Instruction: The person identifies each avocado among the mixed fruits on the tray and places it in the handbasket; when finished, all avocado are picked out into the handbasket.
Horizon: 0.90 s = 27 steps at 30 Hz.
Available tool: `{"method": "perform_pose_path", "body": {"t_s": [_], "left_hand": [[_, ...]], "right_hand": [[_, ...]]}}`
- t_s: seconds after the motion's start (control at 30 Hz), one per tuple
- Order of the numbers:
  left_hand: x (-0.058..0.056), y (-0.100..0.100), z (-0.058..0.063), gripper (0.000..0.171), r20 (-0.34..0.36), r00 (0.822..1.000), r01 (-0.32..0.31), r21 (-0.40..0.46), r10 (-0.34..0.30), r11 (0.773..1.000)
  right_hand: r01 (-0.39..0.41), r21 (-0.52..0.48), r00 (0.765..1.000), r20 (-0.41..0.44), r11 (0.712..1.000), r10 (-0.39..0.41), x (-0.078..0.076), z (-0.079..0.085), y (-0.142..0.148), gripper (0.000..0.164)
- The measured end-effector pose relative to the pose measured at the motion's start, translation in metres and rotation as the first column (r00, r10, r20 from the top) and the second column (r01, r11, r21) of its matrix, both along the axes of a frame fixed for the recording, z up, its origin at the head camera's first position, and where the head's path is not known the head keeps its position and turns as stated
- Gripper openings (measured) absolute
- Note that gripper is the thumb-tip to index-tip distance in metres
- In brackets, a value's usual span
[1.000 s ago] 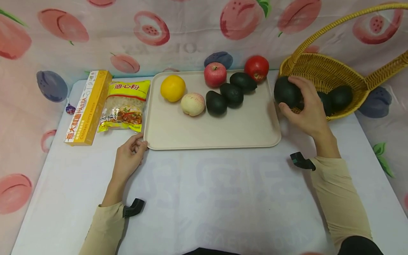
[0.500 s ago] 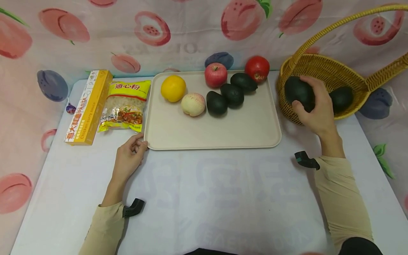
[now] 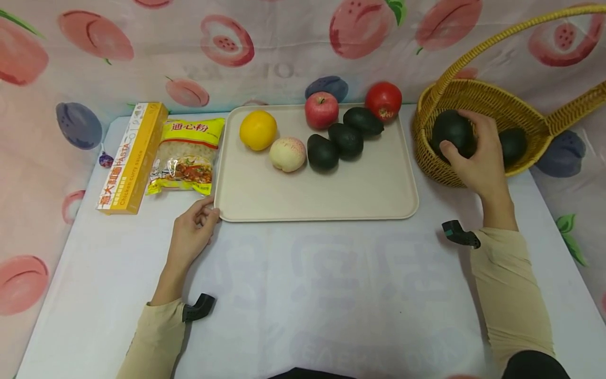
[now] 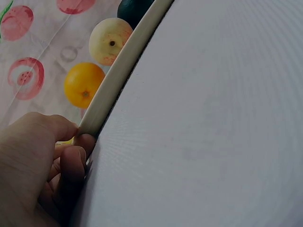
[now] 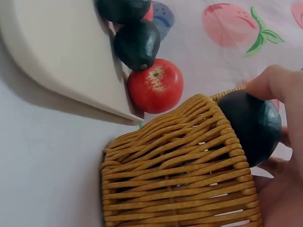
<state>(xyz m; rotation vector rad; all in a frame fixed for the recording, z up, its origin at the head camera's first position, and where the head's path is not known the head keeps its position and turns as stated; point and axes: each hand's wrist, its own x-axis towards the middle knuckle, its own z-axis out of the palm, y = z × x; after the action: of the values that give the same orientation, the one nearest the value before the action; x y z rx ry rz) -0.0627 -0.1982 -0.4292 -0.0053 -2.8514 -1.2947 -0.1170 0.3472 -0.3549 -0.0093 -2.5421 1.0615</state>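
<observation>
My right hand (image 3: 483,152) grips a dark avocado (image 3: 452,134) at the left part of the yellow wicker basket (image 3: 423,152). In the right wrist view this avocado (image 5: 253,125) shows just past the woven rim, with fingers and thumb around it. Another avocado (image 3: 513,146) lies in the basket, partly behind my hand. My left hand (image 3: 191,229) pinches the near left corner of the beige tray (image 3: 307,200); the left wrist view shows thumb and fingers at the tray's edge (image 4: 102,106). Several avocados (image 3: 323,152) lie on the tray.
Also on the tray are an orange (image 3: 258,130), a pale peach (image 3: 287,154) and a red apple (image 3: 321,110). A tomato (image 3: 383,101) sits at its far right corner. A pasta box (image 3: 132,158) and a pasta bag (image 3: 187,158) lie left. The basket's handle (image 3: 502,29) arches high.
My right hand has carried the avocado rightward from the basket's left rim to over its inside. The left hand has stayed at the tray's corner.
</observation>
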Motion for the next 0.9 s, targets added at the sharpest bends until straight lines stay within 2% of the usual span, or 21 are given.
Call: {"method": "perform_pose_path", "body": {"t_s": [0.47,0.57,0.7,0.8,0.9], "left_hand": [[-0.001,-0.002,-0.001,0.040,0.016,1.000,0.012,0.014,-0.013,1.000],[-0.001,-0.002,-0.001,0.040,0.021,1.000,0.011,0.019,-0.011,1.000],[-0.001,-0.001,-0.001,0.040,0.018,1.000,0.010,0.031,-0.011,0.999],[-0.001,-0.001,-0.001,0.040,0.018,1.000,0.006,0.032,-0.007,0.999],[-0.001,-0.002,-0.001,0.040,0.022,1.000,0.003,0.034,-0.003,0.999]], "right_hand": [[0.055,-0.051,0.985,0.165,0.997,-0.046,-0.018,0.001,0.001,0.063],[0.090,-0.059,0.974,0.213,0.994,-0.075,-0.025,0.003,-0.001,0.062],[0.142,-0.037,0.948,0.293,0.989,-0.126,-0.036,0.006,0.000,0.061],[0.150,-0.015,0.931,0.339,0.989,-0.136,-0.043,0.008,0.002,0.062],[0.136,-0.009,0.924,0.363,0.991,-0.123,-0.051,0.007,0.003,0.063]]}}
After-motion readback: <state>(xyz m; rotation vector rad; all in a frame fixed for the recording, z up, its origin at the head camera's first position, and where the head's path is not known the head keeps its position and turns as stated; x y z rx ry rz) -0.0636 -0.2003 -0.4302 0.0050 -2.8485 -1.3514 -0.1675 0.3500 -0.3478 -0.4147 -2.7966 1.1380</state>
